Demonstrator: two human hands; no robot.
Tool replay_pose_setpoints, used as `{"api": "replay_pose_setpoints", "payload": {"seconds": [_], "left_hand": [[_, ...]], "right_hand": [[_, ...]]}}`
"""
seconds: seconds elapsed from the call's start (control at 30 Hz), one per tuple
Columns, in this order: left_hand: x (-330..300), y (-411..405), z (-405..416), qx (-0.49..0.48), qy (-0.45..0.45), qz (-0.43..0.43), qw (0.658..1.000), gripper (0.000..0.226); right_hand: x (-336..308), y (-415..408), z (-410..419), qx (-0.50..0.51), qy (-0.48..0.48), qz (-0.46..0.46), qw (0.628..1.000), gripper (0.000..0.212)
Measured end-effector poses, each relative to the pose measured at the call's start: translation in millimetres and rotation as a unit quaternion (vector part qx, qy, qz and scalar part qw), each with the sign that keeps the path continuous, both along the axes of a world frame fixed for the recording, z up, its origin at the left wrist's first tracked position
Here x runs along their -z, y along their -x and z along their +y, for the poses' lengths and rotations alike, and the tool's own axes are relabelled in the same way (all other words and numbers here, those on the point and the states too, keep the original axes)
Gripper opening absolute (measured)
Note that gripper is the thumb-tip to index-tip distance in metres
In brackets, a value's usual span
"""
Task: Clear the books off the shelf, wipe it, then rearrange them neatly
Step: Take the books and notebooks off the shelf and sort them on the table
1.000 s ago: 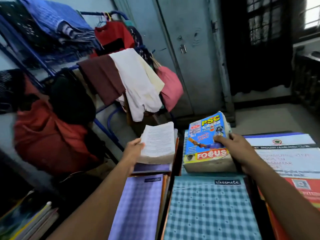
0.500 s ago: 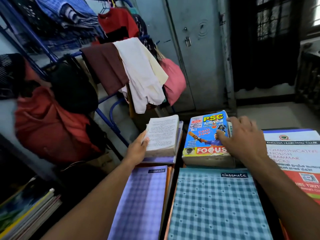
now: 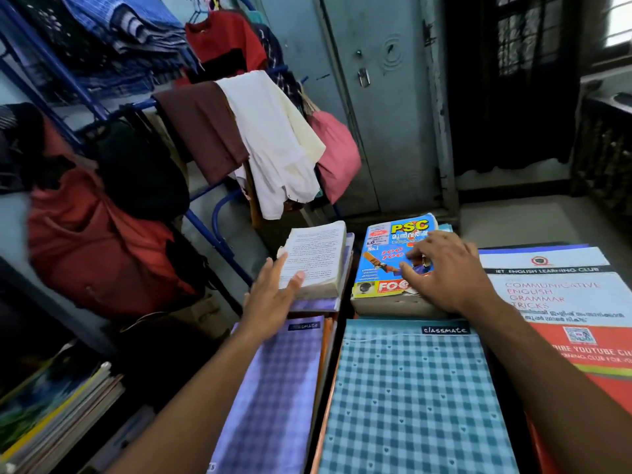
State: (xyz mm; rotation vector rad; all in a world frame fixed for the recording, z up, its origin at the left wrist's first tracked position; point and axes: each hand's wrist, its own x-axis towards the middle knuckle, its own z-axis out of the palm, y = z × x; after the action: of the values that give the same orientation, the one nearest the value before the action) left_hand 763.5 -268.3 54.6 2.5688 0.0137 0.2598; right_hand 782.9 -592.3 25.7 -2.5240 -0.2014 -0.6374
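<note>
The person's left hand (image 3: 273,299) lay flat, fingers straight, against the near edge of a coverless paperback (image 3: 313,260), apparently squaring it on its stack. Just right of it, the right hand (image 3: 444,271) pressed loosely spread fingers onto the PSC guide (image 3: 386,254), likely steadying it. Checked notebooks (image 3: 410,398) lay nearer the person.

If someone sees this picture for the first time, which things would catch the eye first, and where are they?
Probably the bright blue PSC book in the middle, with the right hand resting on its cover. Just left of it, the left hand touches a coverless paperback lying on a small pile. In front lie two checked classmate notebooks, a purple one and a teal one.
</note>
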Motion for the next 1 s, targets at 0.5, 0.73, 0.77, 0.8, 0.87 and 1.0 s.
{"api": "replay_pose_setpoints", "payload": {"seconds": [0.5,0.73,0.77,0.8,0.87,1.0], "left_hand": [[-96,201,53,0.062,0.168,-0.065,0.982,0.034],[-68,426,220,-0.195,0.178,-0.128,0.956,0.037],[-59,462,240,-0.249,0.173,-0.132,0.944,0.034],[-49,506,265,-0.308,0.167,-0.138,0.926,0.031],[-29,574,301,-0.405,0.153,-0.14,0.891,0.026],[2,660,344,-0.536,0.079,-0.141,0.829,0.031]], "right_hand": [[-122,148,216,-0.236,0.201,-0.003,0.951,0.055],[-112,292,396,-0.511,0.105,0.003,0.853,0.049],[-105,314,417,-0.54,0.105,0.015,0.835,0.049],[-99,343,445,-0.573,0.108,0.026,0.812,0.05],[-86,390,487,-0.62,0.111,0.047,0.775,0.052],[-63,460,548,-0.677,0.108,0.126,0.717,0.055]]}}
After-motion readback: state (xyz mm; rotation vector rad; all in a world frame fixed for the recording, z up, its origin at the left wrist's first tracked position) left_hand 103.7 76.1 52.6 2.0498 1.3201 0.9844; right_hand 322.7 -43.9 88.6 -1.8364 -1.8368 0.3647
